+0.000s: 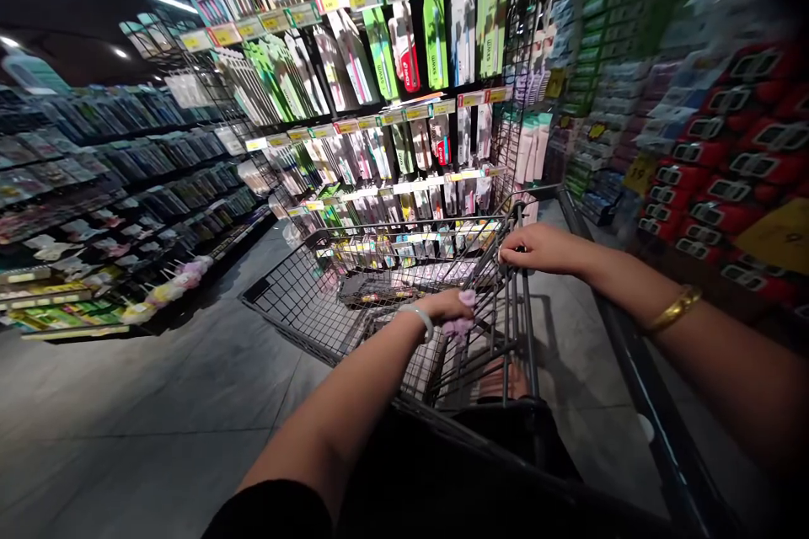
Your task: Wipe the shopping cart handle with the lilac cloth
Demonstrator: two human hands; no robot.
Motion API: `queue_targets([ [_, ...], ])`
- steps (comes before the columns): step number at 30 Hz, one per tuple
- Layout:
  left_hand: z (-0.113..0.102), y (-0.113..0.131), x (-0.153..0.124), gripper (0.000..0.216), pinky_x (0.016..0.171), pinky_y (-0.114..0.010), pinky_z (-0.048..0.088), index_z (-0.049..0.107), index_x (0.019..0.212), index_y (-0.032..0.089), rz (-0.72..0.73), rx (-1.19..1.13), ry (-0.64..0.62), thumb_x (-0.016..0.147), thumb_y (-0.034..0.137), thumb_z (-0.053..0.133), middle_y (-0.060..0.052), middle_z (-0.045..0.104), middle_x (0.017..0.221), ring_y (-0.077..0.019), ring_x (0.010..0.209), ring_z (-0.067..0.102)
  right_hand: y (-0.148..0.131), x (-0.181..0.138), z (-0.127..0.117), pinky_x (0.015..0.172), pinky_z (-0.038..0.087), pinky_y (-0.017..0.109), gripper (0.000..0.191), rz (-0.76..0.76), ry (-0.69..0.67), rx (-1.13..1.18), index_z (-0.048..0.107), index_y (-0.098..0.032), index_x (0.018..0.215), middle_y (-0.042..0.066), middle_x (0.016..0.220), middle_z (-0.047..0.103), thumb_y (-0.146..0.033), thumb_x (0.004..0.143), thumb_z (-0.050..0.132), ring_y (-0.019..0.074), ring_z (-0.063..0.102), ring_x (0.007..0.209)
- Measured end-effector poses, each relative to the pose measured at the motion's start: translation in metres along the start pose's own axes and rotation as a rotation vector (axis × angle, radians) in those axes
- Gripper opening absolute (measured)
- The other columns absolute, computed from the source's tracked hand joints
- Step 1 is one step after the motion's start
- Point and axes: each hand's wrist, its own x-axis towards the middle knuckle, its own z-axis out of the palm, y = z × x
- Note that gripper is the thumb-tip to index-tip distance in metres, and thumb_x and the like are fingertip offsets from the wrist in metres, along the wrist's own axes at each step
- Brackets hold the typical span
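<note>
While my left hand reaches over the cart, its fingers are bent together on a lilac ruffle, which shows on both sides of them; the fingertips are turned from view, so how tightly they pinch I cannot tell; my right hand bends over the cart's back bars, just beyond and to the right of my left fingers, its own fingers bunched, though whether they clamp the metal I cannot tell. Ahead and to the left of my left fingers runs the cart's mesh rim; the handle passes under my right forearm, bounding that side; grey floor spreads well left of my fingers, giving room as far as the edge of a low shelf; beyond both hands stands a wire rack hung with packets, its top cut off. Far right of my right fingers, red packs are smeared, their labels too blurred to read; below my left fingers, bars cross a strip of skin, foot or leg I cannot tell; black cloth hides the floor nearest me.
</note>
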Motion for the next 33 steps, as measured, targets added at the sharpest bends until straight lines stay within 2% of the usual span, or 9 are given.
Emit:
queue_targets([
  [3, -0.006, 0.006, -0.005, 0.032, 0.058, -0.018, 0.05, 0.056, 0.114, 0.018, 0.203, -0.097, 0.034, 0.082, 0.015, 0.053, -0.003, 0.068, 0.09, -0.0104, 0.066, 0.064, 0.0, 0.0, 0.0, 0.059, 0.028, 0.027, 0.029, 0.0, -0.006, 0.001, 0.057, -0.019, 0.065, 0.0, 0.064, 0.057, -0.035, 0.084, 0.043, 0.0135, 0.047, 0.06],
  [5, -0.005, 0.006, -0.003, 0.033, 0.062, -0.02, 0.049, 0.056, 0.111, 0.017, 0.318, -0.088, 0.084, 0.077, 0.014, 0.057, -0.002, 0.068, 0.09, -0.0119, 0.071, 0.063, 0.002, -0.001, 0.0, 0.058, 0.027, 0.027, 0.027, -0.002, -0.007, 0.007, 0.055, -0.019, 0.064, -0.001, 0.061, 0.054, -0.035, 0.083, 0.045, 0.0129, 0.045, 0.059],
  [11, 0.001, 0.006, -0.003, 0.028, 0.064, -0.029, 0.045, 0.056, 0.083, 0.018, 0.279, 0.161, 0.117, 0.059, 0.014, 0.07, 0.0, 0.06, 0.071, -0.0184, 0.068, 0.058, 0.004, 0.0, 0.002, 0.057, 0.023, 0.028, 0.024, 0.005, 0.012, 0.028, 0.054, -0.018, 0.061, -0.001, 0.06, 0.052, -0.031, 0.081, 0.048, 0.0118, 0.041, 0.057],
  [14, -0.001, 0.025, -0.015, 0.027, 0.065, -0.026, 0.044, 0.054, 0.088, 0.019, 0.462, -0.03, 0.108, 0.063, 0.012, 0.062, 0.002, 0.059, 0.077, -0.0146, 0.069, 0.056, 0.003, 0.0, 0.002, 0.057, 0.022, 0.028, 0.023, 0.004, 0.022, 0.039, 0.053, -0.018, 0.061, -0.002, 0.059, 0.051, -0.029, 0.079, 0.048, 0.0113, 0.04, 0.056],
  [17, 0.001, 0.043, -0.029, 0.038, 0.067, -0.025, 0.043, 0.05, 0.099, 0.019, 0.582, -0.151, 0.234, 0.063, 0.013, 0.061, 0.002, 0.058, 0.084, -0.0138, 0.074, 0.054, 0.003, 0.0, 0.001, 0.057, 0.022, 0.027, 0.022, 0.001, 0.026, 0.069, 0.052, -0.018, 0.059, -0.002, 0.057, 0.048, -0.028, 0.078, 0.048, 0.0107, 0.038, 0.055],
  [22, 0.01, 0.049, -0.053, 0.034, 0.067, -0.026, 0.041, 0.05, 0.099, 0.019, 0.458, 0.024, 0.31, 0.067, 0.015, 0.062, 0.002, 0.057, 0.083, -0.0147, 0.075, 0.052, 0.005, 0.0, 0.0, 0.057, 0.021, 0.028, 0.021, 0.001, 0.036, 0.082, 0.049, -0.018, 0.058, -0.003, 0.055, 0.044, -0.027, 0.077, 0.05, 0.0103, 0.036, 0.055],
  [25, 0.015, 0.057, -0.081, 0.031, 0.068, -0.026, 0.042, 0.052, 0.1, 0.02, 0.608, 0.064, 0.26, 0.07, 0.016, 0.06, 0.002, 0.059, 0.086, -0.0141, 0.075, 0.054, 0.006, 0.0, 0.002, 0.057, 0.02, 0.029, 0.021, 0.002, 0.04, 0.109, 0.047, -0.018, 0.057, -0.004, 0.055, 0.042, -0.026, 0.076, 0.049, 0.01, 0.032, 0.054],
  [28, 0.023, 0.068, -0.11, 0.031, 0.075, -0.028, 0.042, 0.057, 0.1, 0.021, 0.808, 0.274, 0.352, 0.069, 0.017, 0.063, -0.001, 0.061, 0.093, -0.0177, 0.086, 0.055, 0.006, 0.0, 0.003, 0.056, 0.018, 0.029, 0.022, 0.007, 0.051, 0.117, 0.043, -0.019, 0.055, -0.004, 0.054, 0.037, -0.025, 0.075, 0.048, 0.0099, 0.03, 0.053],
  [33, 0.026, 0.075, -0.109, 0.029, 0.074, -0.029, 0.041, 0.06, 0.099, 0.021, 0.743, 0.431, 0.458, 0.071, 0.018, 0.063, -0.003, 0.061, 0.092, -0.0203, 0.088, 0.054, 0.002, -0.001, -0.002, 0.056, 0.019, 0.029, 0.021, 0.009, 0.041, 0.107, 0.045, -0.019, 0.055, -0.004, 0.053, 0.037, -0.025, 0.075, 0.048, 0.0102, 0.031, 0.054],
])
